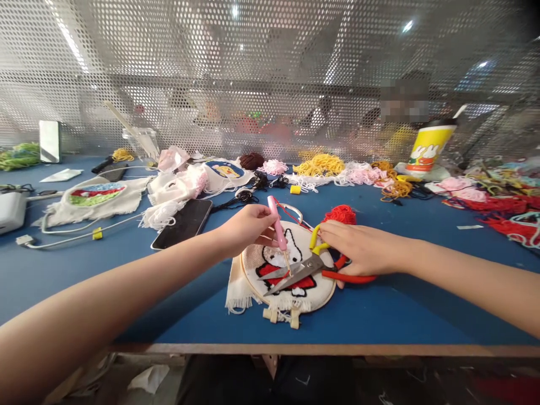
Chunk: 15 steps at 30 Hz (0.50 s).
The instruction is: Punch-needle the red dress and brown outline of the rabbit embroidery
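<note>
My left hand (253, 228) pinches a pink punch needle (277, 224), tilted with its metal tip pointing down at the embroidery. My right hand (358, 247) grips a large pair of scissors (313, 263) with yellow and red handles. Their blades are parted and reach across the design beside the needle's tip. Under both tools lies a round embroidery hoop (327, 295) with white fabric, showing a white character in red outlined in black. Red yarn trails from the top of the punch needle. Behind my right hand sits a red yarn ball (341, 214).
A black phone (183, 224) lies left of the hoop, with white cables and another embroidered cloth (99, 194) beyond. Yellow yarn (319, 165) and other yarn piles line the back by a perforated metal screen (253, 67). A yellow cup (430, 147) stands back right.
</note>
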Tool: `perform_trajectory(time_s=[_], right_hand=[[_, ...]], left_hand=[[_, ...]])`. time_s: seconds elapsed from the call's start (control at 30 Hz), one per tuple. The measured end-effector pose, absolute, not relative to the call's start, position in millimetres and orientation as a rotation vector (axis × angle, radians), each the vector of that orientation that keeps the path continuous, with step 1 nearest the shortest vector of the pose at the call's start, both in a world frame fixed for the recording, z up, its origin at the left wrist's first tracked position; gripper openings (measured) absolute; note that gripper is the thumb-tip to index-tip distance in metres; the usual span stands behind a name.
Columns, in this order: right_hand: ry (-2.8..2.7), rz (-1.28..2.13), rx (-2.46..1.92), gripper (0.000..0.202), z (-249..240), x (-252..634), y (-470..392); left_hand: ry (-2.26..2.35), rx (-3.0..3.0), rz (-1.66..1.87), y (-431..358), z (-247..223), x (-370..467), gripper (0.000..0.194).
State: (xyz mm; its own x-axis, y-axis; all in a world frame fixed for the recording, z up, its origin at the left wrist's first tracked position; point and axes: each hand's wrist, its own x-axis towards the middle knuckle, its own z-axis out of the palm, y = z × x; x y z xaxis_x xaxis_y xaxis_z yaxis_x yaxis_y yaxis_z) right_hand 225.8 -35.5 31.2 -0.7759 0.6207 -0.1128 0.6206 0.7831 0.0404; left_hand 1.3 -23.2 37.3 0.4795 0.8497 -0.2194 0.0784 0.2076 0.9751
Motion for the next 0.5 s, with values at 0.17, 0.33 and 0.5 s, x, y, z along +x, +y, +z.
perform_trajectory(time_s=[0.17, 0.33, 0.5], right_hand=[[2.845, 0.130, 0.924, 0.051, 26.6, 222.4, -34.4], [2.782, 0.489, 0.762, 0.040, 20.3, 221.4, -31.2], [2.737, 0.527, 0.641, 0.038, 22.9, 215.9, -31.2]], left_hand=[[0.969, 1.245, 0.687, -23.4, 37.7, 1.9, 0.018], [1.001, 1.234, 0.707, -23.3, 35.8, 2.1, 0.018], [0.985, 1.221, 0.707, -23.1, 32.1, 2.7, 0.017]])
